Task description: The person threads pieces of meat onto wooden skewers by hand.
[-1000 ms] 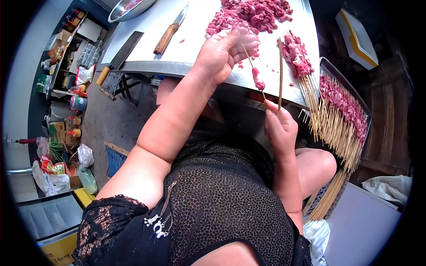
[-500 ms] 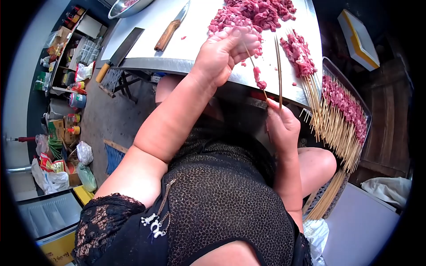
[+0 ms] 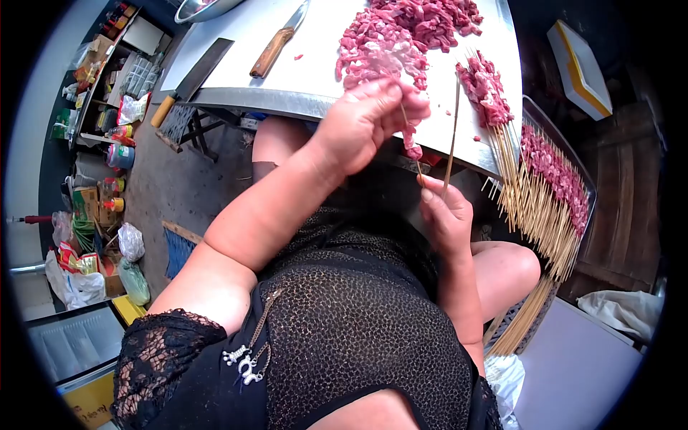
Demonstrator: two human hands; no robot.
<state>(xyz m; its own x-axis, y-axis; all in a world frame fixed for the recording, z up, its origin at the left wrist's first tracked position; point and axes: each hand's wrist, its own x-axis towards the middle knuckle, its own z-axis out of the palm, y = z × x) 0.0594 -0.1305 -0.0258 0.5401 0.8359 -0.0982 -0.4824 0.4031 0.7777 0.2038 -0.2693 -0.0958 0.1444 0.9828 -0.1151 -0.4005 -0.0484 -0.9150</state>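
Note:
In the head view my right hand (image 3: 448, 215) pinches a thin bamboo skewer (image 3: 421, 169) carrying small meat pieces (image 3: 411, 143). A second, bare skewer (image 3: 454, 136) sticks up from the same hand. My left hand (image 3: 369, 122) is curled around the upper part of the first skewer, its thumb and fingers closed by the meat there. The fingers partly hide what they grip. Just beyond them lies a heap of cut raw meat (image 3: 380, 46) on the white-topped table (image 3: 315, 79). Finished meat skewers (image 3: 487, 93) lie at the table's right side.
A wooden-handled knife (image 3: 276, 46) and a cleaver (image 3: 204, 72) lie on the table's left, the cleaver's handle past the edge. A metal bowl (image 3: 204, 8) stands at the back left. To the right, a tray (image 3: 591, 188) holds many loaded skewers. Bare skewers (image 3: 527, 322) lie near my knee.
My left hand has come down and right, and its fingers have closed around the upper skewer. My right hand has dropped slightly, with the skewers in it.

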